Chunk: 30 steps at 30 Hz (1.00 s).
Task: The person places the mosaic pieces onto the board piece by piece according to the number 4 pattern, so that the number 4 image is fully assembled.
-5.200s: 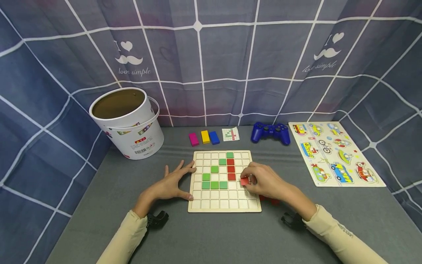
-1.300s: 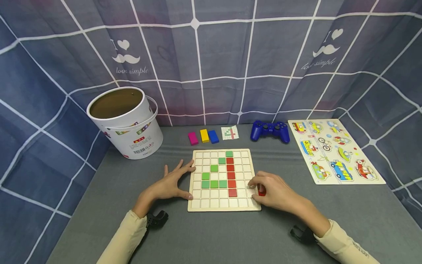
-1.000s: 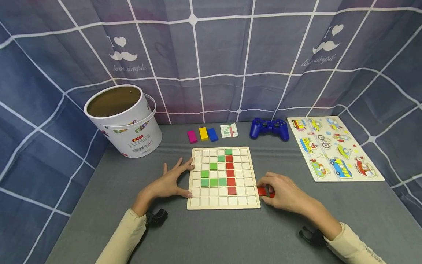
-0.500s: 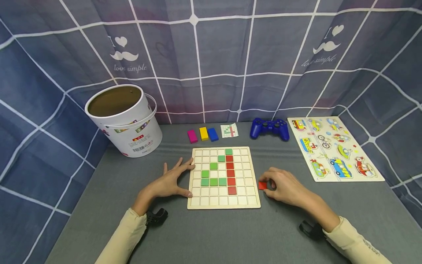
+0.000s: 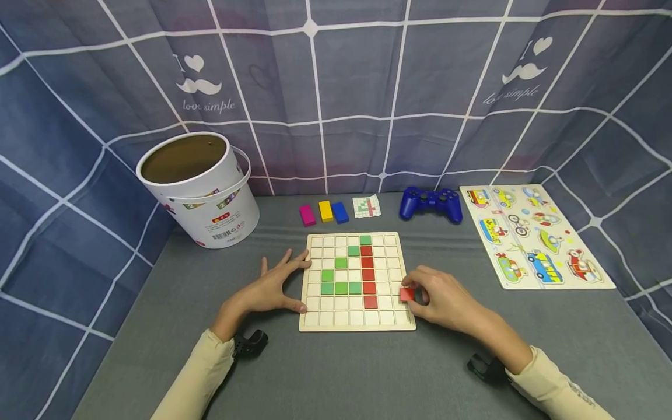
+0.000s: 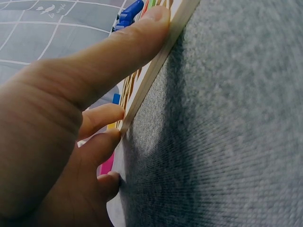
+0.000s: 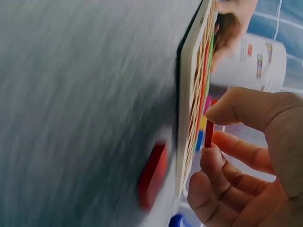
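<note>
My right hand [image 5: 446, 297] pinches a red square tile [image 5: 406, 294] over the right border of the wooden grid board [image 5: 357, 328]. The right wrist view shows that tile [image 7: 209, 132] edge-on between thumb and fingers. Another red tile [image 7: 153, 179] lies on the table beside the board there; in the head view the hand hides it. On the board, several red tiles [image 5: 370, 288] form a column, and several green tiles [image 5: 341, 288] stand in an angled outline left of it. My left hand [image 5: 265, 291], fingers spread, touches the board's left edge with thumb and fingertips.
Behind the board lie a pink block [image 5: 307, 216], a yellow block [image 5: 326, 211], a blue block [image 5: 340, 213] and a small pattern card [image 5: 366, 206]. A blue game controller [image 5: 430, 204], a picture puzzle board [image 5: 535, 236] and a white bucket [image 5: 220, 216] stand farther out.
The red column has grown by two tiles since the oldest frame. My right hand went to the table right of the board, took a red tile and moved back left. The left hand stays put.
</note>
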Each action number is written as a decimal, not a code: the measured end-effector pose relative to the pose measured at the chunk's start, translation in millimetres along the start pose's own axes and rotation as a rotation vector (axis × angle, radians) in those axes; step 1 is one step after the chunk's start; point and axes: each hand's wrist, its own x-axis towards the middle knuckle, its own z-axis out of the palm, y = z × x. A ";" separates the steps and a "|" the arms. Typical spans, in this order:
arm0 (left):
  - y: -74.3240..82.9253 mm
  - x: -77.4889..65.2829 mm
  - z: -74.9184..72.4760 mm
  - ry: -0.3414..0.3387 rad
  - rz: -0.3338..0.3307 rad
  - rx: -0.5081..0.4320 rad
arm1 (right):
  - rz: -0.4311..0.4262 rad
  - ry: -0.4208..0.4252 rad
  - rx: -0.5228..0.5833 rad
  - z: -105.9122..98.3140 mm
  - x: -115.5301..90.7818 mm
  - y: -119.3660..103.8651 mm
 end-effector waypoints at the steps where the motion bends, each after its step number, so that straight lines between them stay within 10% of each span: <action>1: 0.3 -0.1 -0.1 -0.001 -0.001 0.000 | -0.008 -0.004 0.006 1.2 0.6 -4.1; 30: -1.3 0.8 -0.6 -0.004 -0.005 -0.009 | -0.111 -0.107 0.096 35.4 16.3 -48.1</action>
